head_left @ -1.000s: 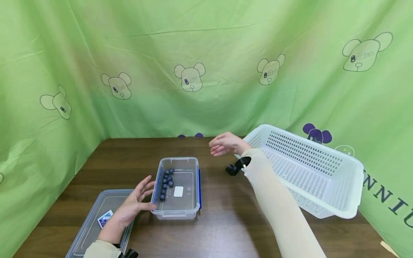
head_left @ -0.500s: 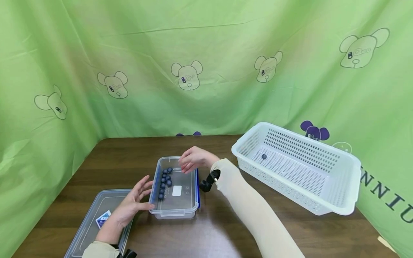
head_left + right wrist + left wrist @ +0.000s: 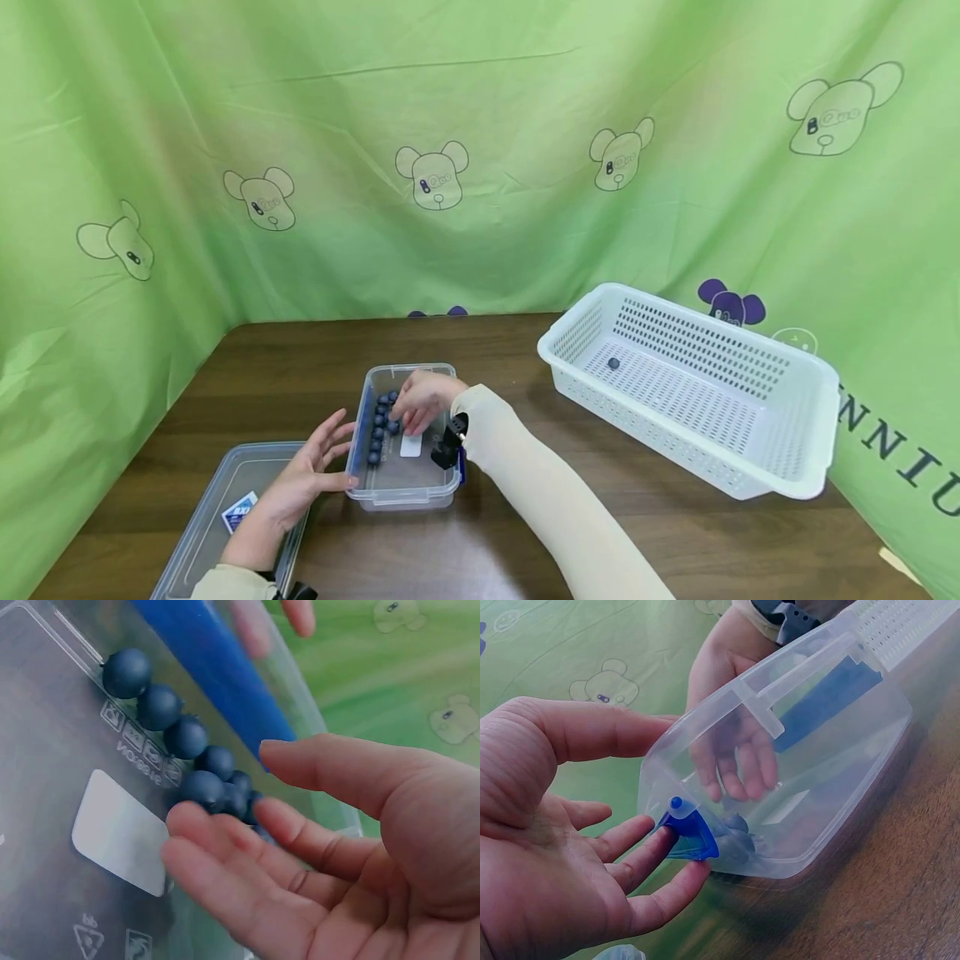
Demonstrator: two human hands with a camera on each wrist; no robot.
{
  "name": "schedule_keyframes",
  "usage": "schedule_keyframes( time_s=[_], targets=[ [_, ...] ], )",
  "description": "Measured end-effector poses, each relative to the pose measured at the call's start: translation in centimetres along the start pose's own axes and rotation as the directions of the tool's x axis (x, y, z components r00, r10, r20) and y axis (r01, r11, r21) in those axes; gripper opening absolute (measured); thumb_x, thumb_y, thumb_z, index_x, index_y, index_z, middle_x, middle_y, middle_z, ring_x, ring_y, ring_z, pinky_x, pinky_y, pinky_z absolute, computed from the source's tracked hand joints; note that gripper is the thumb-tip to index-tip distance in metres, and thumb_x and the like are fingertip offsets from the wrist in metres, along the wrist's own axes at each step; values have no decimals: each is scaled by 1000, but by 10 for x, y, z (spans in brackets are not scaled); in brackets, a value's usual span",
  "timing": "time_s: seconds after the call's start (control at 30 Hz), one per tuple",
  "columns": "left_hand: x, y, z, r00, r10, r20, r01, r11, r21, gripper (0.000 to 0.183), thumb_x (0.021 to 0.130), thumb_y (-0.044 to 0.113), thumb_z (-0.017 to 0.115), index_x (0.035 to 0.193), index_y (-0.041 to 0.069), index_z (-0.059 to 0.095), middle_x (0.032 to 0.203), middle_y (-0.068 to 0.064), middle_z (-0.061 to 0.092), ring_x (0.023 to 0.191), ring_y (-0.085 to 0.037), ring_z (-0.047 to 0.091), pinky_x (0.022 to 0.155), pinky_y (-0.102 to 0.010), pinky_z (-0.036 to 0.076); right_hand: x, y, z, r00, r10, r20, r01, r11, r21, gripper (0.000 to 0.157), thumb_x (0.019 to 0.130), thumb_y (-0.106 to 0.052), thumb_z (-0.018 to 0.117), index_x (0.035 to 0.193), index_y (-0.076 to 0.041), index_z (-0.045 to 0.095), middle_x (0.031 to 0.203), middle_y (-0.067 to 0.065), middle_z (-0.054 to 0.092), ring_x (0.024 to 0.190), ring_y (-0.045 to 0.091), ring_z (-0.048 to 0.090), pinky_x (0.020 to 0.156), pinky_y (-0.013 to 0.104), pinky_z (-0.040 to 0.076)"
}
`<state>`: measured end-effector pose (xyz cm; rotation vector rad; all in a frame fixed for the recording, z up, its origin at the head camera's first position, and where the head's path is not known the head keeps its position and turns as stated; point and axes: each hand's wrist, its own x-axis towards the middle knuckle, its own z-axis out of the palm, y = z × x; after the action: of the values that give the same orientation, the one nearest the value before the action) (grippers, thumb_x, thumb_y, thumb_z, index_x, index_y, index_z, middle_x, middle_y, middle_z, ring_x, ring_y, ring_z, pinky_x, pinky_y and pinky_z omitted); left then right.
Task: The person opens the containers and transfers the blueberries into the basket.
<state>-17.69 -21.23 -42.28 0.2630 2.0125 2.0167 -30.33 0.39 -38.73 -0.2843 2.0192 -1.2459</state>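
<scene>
Several blueberries (image 3: pixel 160 706) lie along the left side of a clear plastic box (image 3: pixel 412 492) with blue latches. My left hand (image 3: pixel 307 473) is at the box's left side. In the left wrist view its thumb reaches the rim and its fingers (image 3: pixel 679 889) are at a blue latch. My right hand (image 3: pixel 427 402) is down inside the box, right by the berries. Seen from the right wrist, its thumb stands apart from its fingers (image 3: pixel 225 881), whose tips overlap the nearest berries, with nothing held between them.
A white perforated basket (image 3: pixel 675 450) stands at the right, with one blueberry (image 3: pixel 613 363) on its floor. To the left, partly under my left forearm, lies a clear lid (image 3: pixel 202 533) with a blue-and-white label (image 3: pixel 238 512). A green curtain (image 3: pixel 337 267) hangs behind the table.
My right hand has come from the basket's left end leftward and down into the box. One blueberry now shows in the basket. The left hand stays at the box.
</scene>
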Motion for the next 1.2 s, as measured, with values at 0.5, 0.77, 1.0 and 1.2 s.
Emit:
schedule_keyframes(
  time_s=[0.5,0.77,1.0,1.2],
  targets=[
    [-1,-1,1,1000,-3,7,3,1000,9,101,80,-11,65,158,1,2,158,-27,17,140,-44,21,103,-54,32,4,10,19,993,54,-107,-56,998,-18,17,87,-5,72,87,5,57,63,18,63,49,20,62,56,33,56],
    [-2,-1,0,1000,0,15,0,1000,12,101,82,-10,65,158,2,0,159,-27,16,140,-44,21,104,-55,30,3,10,20,991,37,-126,-40,999,-19,14,87,0,66,93,5,54,66,20,66,49,20,62,56,33,56],
    [-1,-3,1,1000,4,11,-5,1000,11,101,81,-10,66,158,1,1,158,-27,17,140,-44,21,104,-58,29,5,12,19,991,35,-129,-38,999,-22,8,87,0,63,82,4,58,66,22,66,47,20,62,56,33,56],
    [-1,-3,0,1000,4,6,-4,1000,12,101,81,-10,65,158,1,1,158,-27,16,140,-44,21,104,-57,30,4,11,17,995,20,-102,-23,999,-29,12,88,0,61,77,5,60,67,25,68,47,20,63,55,32,56]
  ],
)
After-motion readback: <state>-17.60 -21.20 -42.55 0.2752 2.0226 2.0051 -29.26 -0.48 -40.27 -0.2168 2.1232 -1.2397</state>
